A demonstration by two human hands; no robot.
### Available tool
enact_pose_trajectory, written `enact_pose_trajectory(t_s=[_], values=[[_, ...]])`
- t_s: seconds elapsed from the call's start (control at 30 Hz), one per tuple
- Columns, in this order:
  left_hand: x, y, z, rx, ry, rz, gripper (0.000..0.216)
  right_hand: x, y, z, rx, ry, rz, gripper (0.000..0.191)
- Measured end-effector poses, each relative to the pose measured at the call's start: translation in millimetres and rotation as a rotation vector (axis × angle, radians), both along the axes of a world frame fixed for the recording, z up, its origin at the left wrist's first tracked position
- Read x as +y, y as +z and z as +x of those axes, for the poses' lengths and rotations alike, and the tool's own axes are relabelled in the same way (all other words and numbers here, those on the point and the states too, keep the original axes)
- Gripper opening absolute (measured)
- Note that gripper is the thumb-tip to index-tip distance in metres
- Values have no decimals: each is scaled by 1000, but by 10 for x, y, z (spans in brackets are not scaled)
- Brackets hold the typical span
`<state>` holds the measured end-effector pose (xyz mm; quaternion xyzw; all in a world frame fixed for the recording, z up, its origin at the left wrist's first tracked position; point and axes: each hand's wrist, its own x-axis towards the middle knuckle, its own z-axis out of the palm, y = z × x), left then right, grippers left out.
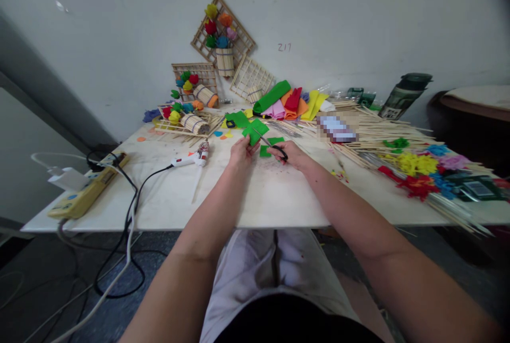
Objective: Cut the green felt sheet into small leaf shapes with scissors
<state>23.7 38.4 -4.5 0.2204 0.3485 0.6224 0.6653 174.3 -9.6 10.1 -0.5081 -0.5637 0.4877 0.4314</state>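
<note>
My left hand [241, 150] pinches a piece of green felt [255, 130] above the middle of the white table [167, 199]. My right hand [290, 153] is closed around black-handled scissors [274, 147], whose blades reach into the felt. A small green offcut [265, 151] lies on the table between my hands. More green felt [238, 118] lies just behind.
A glue gun [197, 159] with its cable lies left of my hands; a yellow power strip [85, 194] sits at the left edge. Wooden racks with felt flowers [218, 29] lean on the wall. Rolled felt [292, 103], wooden sticks [378, 130] and flower stems [418, 173] fill the right.
</note>
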Motion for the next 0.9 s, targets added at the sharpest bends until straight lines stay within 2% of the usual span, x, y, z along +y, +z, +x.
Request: enact_pose_trajectory(t_s=[0.13,0.37,0.63,0.9], values=[[49,-33,-16,-21,21,-11,7,16,-13,-1,-23,-10,-22,26],[65,-50,-40,-37,38,-1,15,57,-61,32,-6,24,-63,23],[8,-34,-12,16,-9,51,23,114,-130,86,31,45,-59,23],[-18,-28,16,56,-73,55,28,75,-77,77,70,24,-99,18]])
